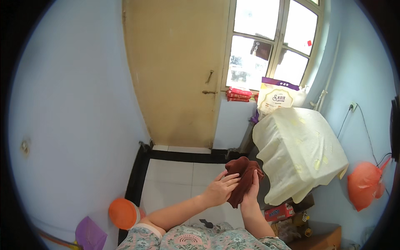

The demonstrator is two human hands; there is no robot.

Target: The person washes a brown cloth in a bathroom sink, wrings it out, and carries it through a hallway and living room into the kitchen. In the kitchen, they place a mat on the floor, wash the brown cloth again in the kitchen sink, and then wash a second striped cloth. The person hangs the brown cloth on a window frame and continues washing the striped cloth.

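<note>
A dark brown-red piece of cloth (246, 175), bunched and partly folded, is held up in front of my body. My right hand (251, 191) grips its right side, with the thumb up along the edge and the other fingers mostly hidden by the fabric. Against the cloth's left side rests my left hand (223, 189), its fingers stretched out and lying flat on the surface. The cloth's lower corner hangs down between my hands. Its exact kind does not show.
A pale yellow cover (300, 154) drapes a boxy thing at right, with a large white-and-purple bag (277, 98) behind it. Red packets (238, 94) lie on the ledge by the door (175, 75). An orange-lidded bucket (124, 213) stands lower left; a red plastic bag (364, 183) hangs right.
</note>
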